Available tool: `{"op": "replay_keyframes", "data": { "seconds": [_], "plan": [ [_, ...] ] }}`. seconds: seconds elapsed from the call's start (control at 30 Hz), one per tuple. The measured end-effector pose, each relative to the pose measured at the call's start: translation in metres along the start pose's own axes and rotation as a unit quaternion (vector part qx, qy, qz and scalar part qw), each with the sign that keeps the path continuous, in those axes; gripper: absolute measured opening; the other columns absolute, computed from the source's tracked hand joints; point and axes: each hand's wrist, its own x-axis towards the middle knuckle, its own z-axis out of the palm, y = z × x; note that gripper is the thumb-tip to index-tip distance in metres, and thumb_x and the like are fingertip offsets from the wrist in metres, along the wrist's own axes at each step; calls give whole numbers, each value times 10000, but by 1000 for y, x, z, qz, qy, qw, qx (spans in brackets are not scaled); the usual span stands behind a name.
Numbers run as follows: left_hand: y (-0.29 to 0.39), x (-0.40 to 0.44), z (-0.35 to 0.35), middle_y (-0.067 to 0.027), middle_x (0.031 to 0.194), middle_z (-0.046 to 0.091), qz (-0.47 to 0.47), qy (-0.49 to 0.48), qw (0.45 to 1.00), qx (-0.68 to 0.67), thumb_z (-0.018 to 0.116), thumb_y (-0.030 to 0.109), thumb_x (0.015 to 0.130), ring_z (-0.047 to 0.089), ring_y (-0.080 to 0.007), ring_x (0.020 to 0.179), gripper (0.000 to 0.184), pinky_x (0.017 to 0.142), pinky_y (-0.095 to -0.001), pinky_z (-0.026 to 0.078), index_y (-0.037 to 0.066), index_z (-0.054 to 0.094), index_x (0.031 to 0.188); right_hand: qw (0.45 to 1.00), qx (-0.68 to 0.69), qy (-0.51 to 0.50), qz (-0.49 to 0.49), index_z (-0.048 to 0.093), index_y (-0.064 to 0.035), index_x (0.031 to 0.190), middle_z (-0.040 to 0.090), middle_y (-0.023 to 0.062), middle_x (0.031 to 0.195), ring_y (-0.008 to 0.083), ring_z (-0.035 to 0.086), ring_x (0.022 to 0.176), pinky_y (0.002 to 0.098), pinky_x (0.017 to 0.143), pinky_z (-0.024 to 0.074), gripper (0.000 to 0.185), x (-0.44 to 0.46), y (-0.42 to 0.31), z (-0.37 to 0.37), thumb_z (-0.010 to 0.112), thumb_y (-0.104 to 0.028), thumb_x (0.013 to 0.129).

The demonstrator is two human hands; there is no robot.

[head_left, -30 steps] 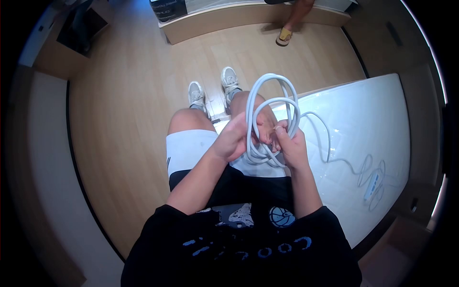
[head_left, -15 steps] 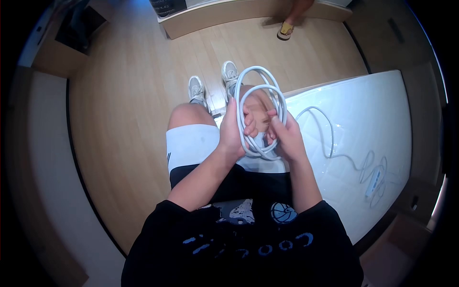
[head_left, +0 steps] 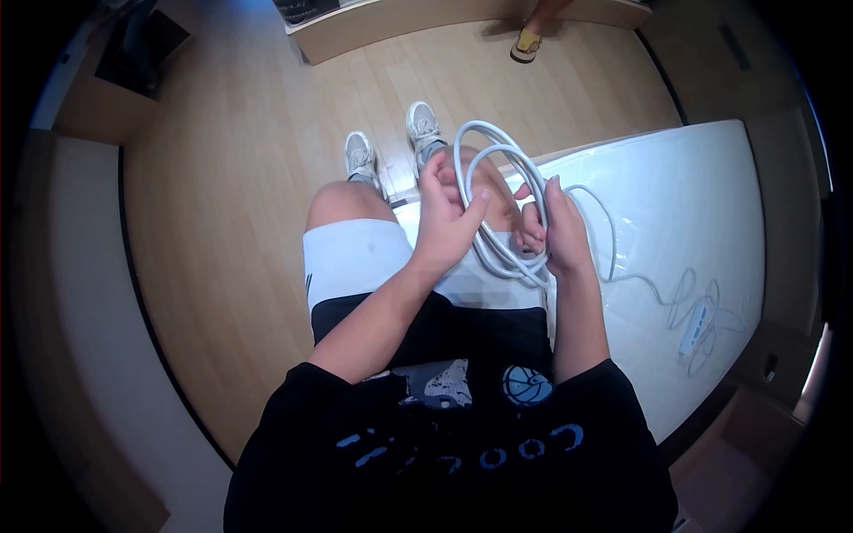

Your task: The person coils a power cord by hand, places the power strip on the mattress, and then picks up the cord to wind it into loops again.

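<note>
A coiled white cable (head_left: pixel 490 240) hangs in loops between my two hands, above my lap. My left hand (head_left: pixel 449 218) is at the left side of the coil, its thumb across the loops and its other fingers bent behind them. At the right side, my right hand (head_left: pixel 555 222) has the loops between its thumb and curled fingers. From the coil the cable runs over the white surface on the right to a white power strip (head_left: pixel 694 330), which lies among loose, thin loops of cord.
The white, shiny surface (head_left: pixel 657 204) lies to the right of my legs. My shoes (head_left: pixel 361 155) rest on the wooden floor (head_left: pixel 240 178). Another person's foot in a yellow sandal (head_left: pixel 526 44) is near a low wooden ledge (head_left: pixel 391 34) at the top.
The coil first shifted left, then back right, and is now more tilted. My left hand has turned, bringing its thumb across the loops. My right hand has moved slightly right.
</note>
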Motion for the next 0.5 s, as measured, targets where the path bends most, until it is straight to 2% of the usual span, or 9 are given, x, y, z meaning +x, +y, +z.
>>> {"op": "replay_keyframes", "data": {
  "seconds": [0.03,0.1,0.2,0.27,0.3,0.4,0.5],
  "plan": [
    [4,3,-4,-124,1065,583,53,-6,991,124,612,134,937,617,-213,914,366,804,-301,502,34,452,1251,1000,12,-1,5,546,-1,1051,388,-19,534,89,371,425,257,517,435,525,0,2,0,232,-421,1084],
    [20,11,-17,-141,1097,570,153,-20,919,363,670,113,880,594,-230,976,351,837,-327,485,16,537,1190,1000,19,-8,15,545,-3,1045,385,-16,533,89,367,425,258,514,430,499,-1,3,-2,252,-406,1082],
    [28,9,-19,-168,1119,512,106,-52,920,373,677,113,850,515,-328,1025,263,909,-397,443,17,633,1091,998,31,-44,34,541,-5,1041,384,-11,534,92,365,428,257,503,413,444,-3,6,-5,297,-375,1076],
    [31,12,-21,-155,1049,571,171,-21,900,400,665,103,870,572,-262,975,225,867,-346,469,-3,640,1067,992,81,-88,51,538,-7,1040,387,-7,538,94,367,431,251,493,396,406,-3,6,-12,327,-353,1070],
    [32,13,-22,-149,1014,601,203,-6,888,412,659,98,880,601,-229,950,207,846,-321,482,-12,643,1055,994,50,-87,47,538,-17,1053,381,-11,543,97,370,432,256,507,401,396,-3,4,-14,319,-346,1069],
    [37,11,-23,-125,938,631,54,-40,960,271,626,119,922,625,-208,770,222,752,-291,509,-25,636,1091,996,-24,-79,38,533,-42,1059,374,-20,566,95,366,437,262,533,401,398,-5,0,-21,292,-359,1073],
    [27,14,-25,-78,831,642,119,-47,968,217,560,127,982,611,-169,633,236,638,-273,512,-16,623,1159,996,11,-84,36,526,-44,1047,359,-25,554,90,355,430,251,513,377,432,-7,-2,-26,276,-395,1078]
  ]
}}
